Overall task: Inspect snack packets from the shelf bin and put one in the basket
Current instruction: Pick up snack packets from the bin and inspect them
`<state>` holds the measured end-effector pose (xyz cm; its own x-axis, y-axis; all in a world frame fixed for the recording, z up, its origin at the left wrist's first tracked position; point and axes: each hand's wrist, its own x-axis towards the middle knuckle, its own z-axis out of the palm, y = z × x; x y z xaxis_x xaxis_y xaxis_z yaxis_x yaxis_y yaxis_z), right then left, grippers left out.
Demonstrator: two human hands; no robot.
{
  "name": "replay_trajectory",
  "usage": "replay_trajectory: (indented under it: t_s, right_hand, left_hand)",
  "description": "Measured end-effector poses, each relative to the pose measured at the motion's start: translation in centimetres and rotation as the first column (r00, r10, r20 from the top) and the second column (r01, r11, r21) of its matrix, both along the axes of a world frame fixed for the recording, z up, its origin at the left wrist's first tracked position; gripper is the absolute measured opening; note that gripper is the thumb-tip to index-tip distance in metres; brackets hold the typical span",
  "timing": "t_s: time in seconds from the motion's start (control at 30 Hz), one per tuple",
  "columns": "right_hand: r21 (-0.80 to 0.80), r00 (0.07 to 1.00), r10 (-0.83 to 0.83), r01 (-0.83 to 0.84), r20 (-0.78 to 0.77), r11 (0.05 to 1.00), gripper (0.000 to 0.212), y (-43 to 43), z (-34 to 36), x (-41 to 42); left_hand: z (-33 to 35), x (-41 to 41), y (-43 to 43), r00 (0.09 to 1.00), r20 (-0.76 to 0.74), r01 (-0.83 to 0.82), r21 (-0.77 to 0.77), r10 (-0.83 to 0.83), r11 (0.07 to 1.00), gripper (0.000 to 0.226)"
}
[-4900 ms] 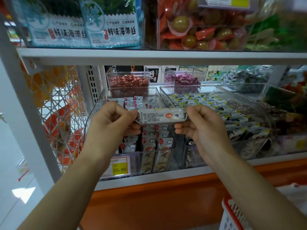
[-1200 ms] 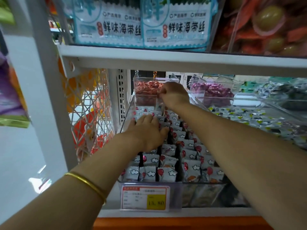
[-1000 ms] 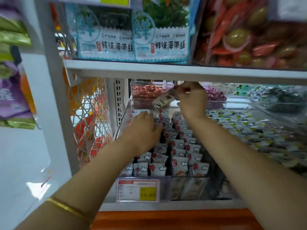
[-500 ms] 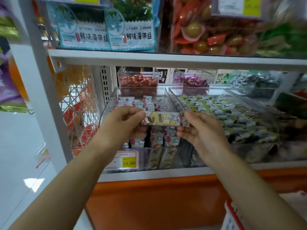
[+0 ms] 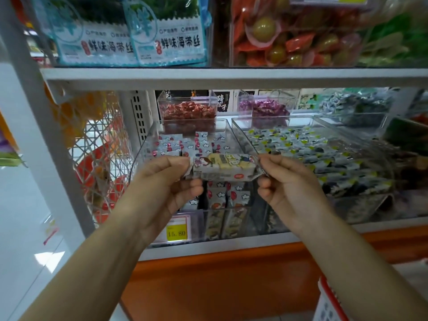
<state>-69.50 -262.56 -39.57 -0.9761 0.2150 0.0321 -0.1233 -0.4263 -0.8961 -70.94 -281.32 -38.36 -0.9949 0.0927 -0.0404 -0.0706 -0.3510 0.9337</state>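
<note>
A small snack packet with a yellow and white printed face is stretched level between both hands, in front of the clear shelf bin. My left hand pinches the packet's left end. My right hand pinches its right end. Several more packets of the same kind stand in rows inside the bin. A corner of the red and white basket shows at the bottom right, below my right forearm.
A second clear bin of green and black packets sits to the right. Smaller bins of red and purple sweets stand behind. The upper shelf edge hangs overhead. A yellow price tag fronts the bin. A white wire rack stands left.
My right hand drew a packet from the back of the bin, and my left hand took its other end. Both hands now hold it closer to me, tipped slightly so its lower edge shows.
</note>
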Motion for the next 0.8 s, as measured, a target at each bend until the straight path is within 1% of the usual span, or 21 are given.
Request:
replay_trajectory:
  t_s: [0.07,0.1,0.17,0.2,0.23,0.27,0.3,0.37,0.43,0.47,0.53,0.67,0.8]
  right_hand:
    - [0.089,0.999,-0.046,0.047,-0.024,0.995,0.017,0.21,-0.23,-0.07]
    - [0.120,0.997,-0.065,0.069,-0.036,0.990,0.018,0.29,-0.34,-0.10]
    - [0.144,0.995,-0.084,0.090,-0.046,0.986,0.019,0.42,-0.58,-0.18]
    - [0.148,0.995,-0.080,0.087,-0.051,0.985,0.018,0.42,-0.66,-0.19]
    - [0.151,0.996,-0.063,0.072,-0.062,0.986,0.014,0.44,-0.73,-0.19]
    - [0.155,0.996,-0.030,0.043,-0.080,0.987,0.010,0.45,-0.74,-0.14]
    - [0.177,0.994,0.010,0.009,-0.108,0.984,0.011,0.48,-0.73,-0.06]
    - [0.311,0.982,0.077,-0.020,-0.175,0.950,0.018,0.50,-0.72,0.17]
    - [0.427,0.967,0.081,0.031,-0.242,0.904,0.010,0.37,-0.65,0.40]
    - [0.443,0.962,0.068,0.059,-0.264,0.895,0.006,0.33,-0.67,0.48]
    - [0.428,0.961,0.043,0.082,-0.274,0.900,0.005,0.19,-0.67,0.54]
    - [0.427,0.965,-0.002,0.119,-0.264,0.896,0.015,0.03,-0.61,0.57]
    - [0.404,0.970,0.009,0.093,-0.245,0.910,0.018,0.15,-0.41,0.64]
  left_hand:
    - [0.08,-0.10,0.00,0.998,-0.037,0.047,-0.042,-0.049,0.998,0.016]
    - [0.11,-0.16,-0.13,0.994,-0.068,0.078,-0.075,-0.083,0.994,0.018]
    - [0.05,-0.26,-0.45,0.982,-0.123,0.116,-0.196,-0.142,0.974,0.037]
    - [0.01,-0.31,-0.50,0.979,-0.142,0.106,-0.242,-0.144,0.964,0.043]
    - [0.02,-0.31,-0.50,0.980,-0.155,0.085,-0.261,-0.128,0.962,0.044]
    - [0.01,-0.33,-0.47,0.981,-0.161,0.068,-0.258,-0.112,0.964,0.042]
    - [0.10,-0.31,-0.42,0.982,-0.161,0.061,-0.241,-0.102,0.969,0.036]
    - [0.18,-0.28,-0.33,0.983,-0.157,0.063,-0.194,-0.095,0.979,0.019]
    - [0.18,-0.37,-0.40,0.986,-0.151,0.047,-0.144,-0.069,0.988,0.011]
    - [0.19,-0.39,-0.45,0.988,-0.149,0.031,-0.124,-0.050,0.992,0.011]
    - [0.12,-0.36,-0.43,0.986,-0.164,0.003,-0.122,-0.023,0.993,0.015]
    - [-0.20,-0.15,-0.39,0.971,-0.238,-0.044,-0.187,-0.001,0.981,0.020]
    - [-0.28,-0.28,-0.30,0.971,-0.238,-0.058,-0.183,0.013,0.981,0.023]
